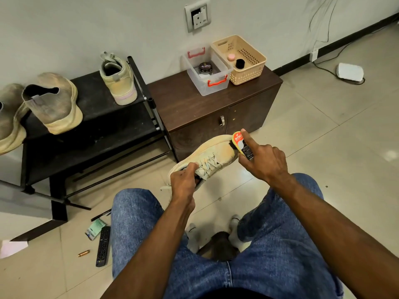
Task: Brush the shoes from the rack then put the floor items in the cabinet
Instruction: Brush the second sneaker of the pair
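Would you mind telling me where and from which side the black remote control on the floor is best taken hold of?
Grip the remote control across its two long edges near the middle, coming straight down from above. It lies flat on the tiles, long and narrow, so only its thin sides offer a pinch. The green packet sits close by its far end, so the middle is probably the freer spot.

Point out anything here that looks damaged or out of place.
The wall socket has a broken faceplate with a dark hole showing. On the floor left of the person's knee, a remote, a comb, a pen and a small brass cylinder lie scattered.
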